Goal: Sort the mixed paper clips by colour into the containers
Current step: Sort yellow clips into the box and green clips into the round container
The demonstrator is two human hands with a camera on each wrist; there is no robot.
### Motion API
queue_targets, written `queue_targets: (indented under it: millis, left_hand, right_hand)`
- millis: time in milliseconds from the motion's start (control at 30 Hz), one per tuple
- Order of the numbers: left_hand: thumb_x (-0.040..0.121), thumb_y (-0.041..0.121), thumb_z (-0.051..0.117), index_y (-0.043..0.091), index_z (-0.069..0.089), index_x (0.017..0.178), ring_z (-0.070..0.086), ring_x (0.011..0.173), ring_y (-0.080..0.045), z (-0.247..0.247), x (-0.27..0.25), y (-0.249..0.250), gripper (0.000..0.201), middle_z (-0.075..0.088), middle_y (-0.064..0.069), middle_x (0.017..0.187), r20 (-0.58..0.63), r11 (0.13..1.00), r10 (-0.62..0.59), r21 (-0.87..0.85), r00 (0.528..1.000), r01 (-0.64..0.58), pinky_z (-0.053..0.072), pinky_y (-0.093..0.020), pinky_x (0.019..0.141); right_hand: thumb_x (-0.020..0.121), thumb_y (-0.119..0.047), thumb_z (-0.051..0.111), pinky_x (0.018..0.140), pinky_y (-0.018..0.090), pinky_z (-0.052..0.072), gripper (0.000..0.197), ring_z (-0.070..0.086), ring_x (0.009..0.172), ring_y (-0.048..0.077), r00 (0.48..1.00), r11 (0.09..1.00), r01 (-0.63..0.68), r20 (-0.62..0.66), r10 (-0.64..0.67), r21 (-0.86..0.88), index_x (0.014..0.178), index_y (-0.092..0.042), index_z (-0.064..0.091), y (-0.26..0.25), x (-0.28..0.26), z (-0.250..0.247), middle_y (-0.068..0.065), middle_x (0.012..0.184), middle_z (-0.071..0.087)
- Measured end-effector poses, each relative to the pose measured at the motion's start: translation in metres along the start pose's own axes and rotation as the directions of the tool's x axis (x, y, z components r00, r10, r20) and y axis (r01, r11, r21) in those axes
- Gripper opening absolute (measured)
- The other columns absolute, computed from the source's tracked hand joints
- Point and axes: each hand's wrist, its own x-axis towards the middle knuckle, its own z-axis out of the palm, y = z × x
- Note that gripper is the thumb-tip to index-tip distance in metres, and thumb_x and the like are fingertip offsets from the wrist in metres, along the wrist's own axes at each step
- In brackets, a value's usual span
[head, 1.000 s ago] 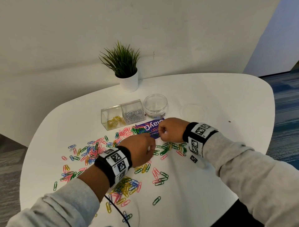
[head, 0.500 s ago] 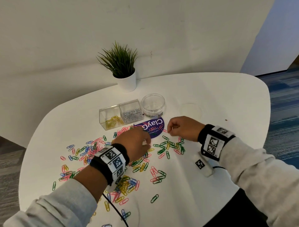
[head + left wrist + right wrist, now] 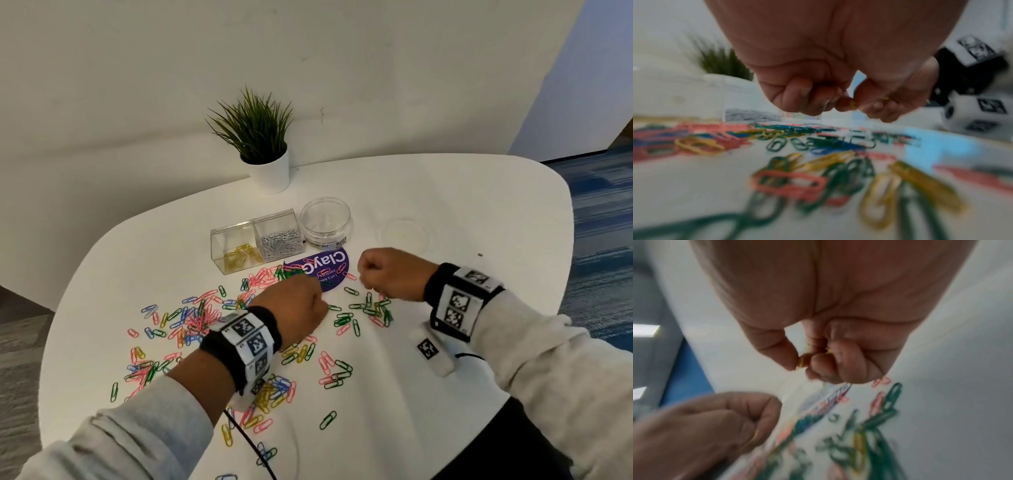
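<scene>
Head view: left hand point(image 3: 294, 308) and right hand point(image 3: 390, 274) are hovering fisted; beyond the fingers are standing three clear containers, the yellow-clip compartment point(image 3: 236, 253) leftmost. Left wrist view: fingers point(image 3: 809, 97) are pinching a yellow clip point(image 3: 853, 104). Right wrist view: fingertips point(image 3: 781, 353) are pinching yellow clips point(image 3: 802, 361); a loosening pinch could be dropping them back among the mixed clips point(image 3: 869, 426) below.

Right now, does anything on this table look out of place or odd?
Yes. A purple sticker lies among the loose coloured paper clips, some resting on it. The round clear jar looks empty, though two box compartments hold yellow and silver clips.
</scene>
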Motion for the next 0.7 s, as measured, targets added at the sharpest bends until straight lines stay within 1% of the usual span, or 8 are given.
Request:
queue_targets:
  millis: [67,133,200,267,333,500,600,700]
  left_hand:
    - [0.101,0.025,0.037,0.016,0.036,0.071,0.034,0.062,-0.014,-0.005,0.002,-0.007,0.032,0.04,0.002,0.07,-0.029,0.966,-0.073,-0.249,0.997,0.064,0.028,-0.031,0.059]
    - [0.102,0.023,0.037,0.017,0.032,0.068,0.03,0.06,-0.017,-0.008,0.004,-0.014,0.035,0.034,-0.003,0.064,-0.082,0.9,-0.142,-0.425,0.987,0.094,0.026,-0.033,0.061]
    - [0.102,0.035,0.042,0.015,0.041,0.067,0.038,0.051,-0.017,-0.011,0.006,-0.019,0.04,0.043,-0.005,0.058,-0.079,0.862,-0.195,-0.488,0.978,0.133,0.032,-0.032,0.057]
    - [0.101,0.043,0.047,0.014,0.05,0.07,0.044,0.041,-0.013,-0.011,0.006,-0.02,0.043,0.054,-0.003,0.053,-0.021,0.799,-0.223,-0.576,0.975,0.171,0.038,-0.026,0.049]
    - [0.1,0.041,0.052,0.016,0.056,0.076,0.046,0.044,-0.013,-0.01,0.006,-0.02,0.035,0.058,0.0,0.055,0.007,0.746,-0.212,-0.645,0.977,0.166,0.039,-0.023,0.048]
    - [0.101,0.037,0.049,0.034,0.067,0.105,0.06,0.092,-0.004,-0.008,-0.001,-0.006,0.019,0.064,0.018,0.098,0.06,0.98,0.046,-0.195,0.997,-0.034,0.047,-0.023,0.078]
    - [0.1,0.04,0.049,0.041,0.059,0.126,0.055,0.113,-0.011,-0.001,-0.009,0.005,0.028,0.059,0.012,0.123,0.141,0.983,0.146,0.093,0.979,-0.16,0.046,-0.03,0.094]
    - [0.098,0.046,0.051,0.042,0.053,0.133,0.053,0.122,-0.016,0.003,-0.013,0.001,0.036,0.056,0.009,0.131,0.103,0.979,0.09,0.176,0.991,-0.107,0.046,-0.033,0.096]
  right_hand:
    - [0.091,-0.002,0.046,0.048,0.027,0.038,0.011,0.049,0.054,0.016,0.996,0.934,-0.07,-0.034,0.087,0.352,0.088,-0.011,0.052,0.005,-0.004,-0.011,0.007,0.074,0.066]
    - [0.088,0.004,0.044,0.046,0.026,0.035,0.018,0.047,0.052,0.016,0.987,0.893,-0.125,-0.042,0.158,0.433,0.092,-0.011,0.053,0.013,-0.006,-0.02,0.01,0.073,0.063]
    - [0.087,0.0,0.047,0.05,0.026,0.036,0.018,0.047,0.057,0.016,0.986,0.946,-0.151,-0.029,0.166,0.288,0.09,-0.014,0.057,0.019,-0.006,-0.022,0.004,0.073,0.058]
    - [0.088,-0.012,0.056,0.06,0.025,0.041,0.01,0.054,0.069,0.013,0.996,0.993,-0.085,-0.019,0.084,-0.076,0.087,-0.021,0.062,0.022,-0.007,-0.019,-0.007,0.077,0.06]
    - [0.088,-0.027,0.064,0.064,0.022,0.039,0.002,0.053,0.074,0.006,0.999,0.936,0.001,0.031,0.011,-0.351,0.09,-0.027,0.064,0.021,-0.01,-0.009,-0.013,0.078,0.056]
    - [0.084,-0.041,0.068,0.075,0.025,0.042,0.014,0.053,0.089,0.009,0.999,0.877,0.023,0.052,0.002,-0.479,0.095,-0.035,0.061,0.028,-0.01,0.004,-0.016,0.094,0.054]
    - [0.085,-0.039,0.069,0.077,0.025,0.041,0.015,0.053,0.092,0.01,0.999,0.878,0.003,0.043,0.02,-0.479,0.097,-0.035,0.061,0.029,-0.013,0.002,-0.014,0.098,0.054]
    - [0.086,-0.038,0.067,0.076,0.024,0.04,0.014,0.053,0.091,0.01,0.999,0.879,0.002,0.036,0.017,-0.477,0.099,-0.035,0.062,0.03,-0.017,0.001,-0.016,0.096,0.053]
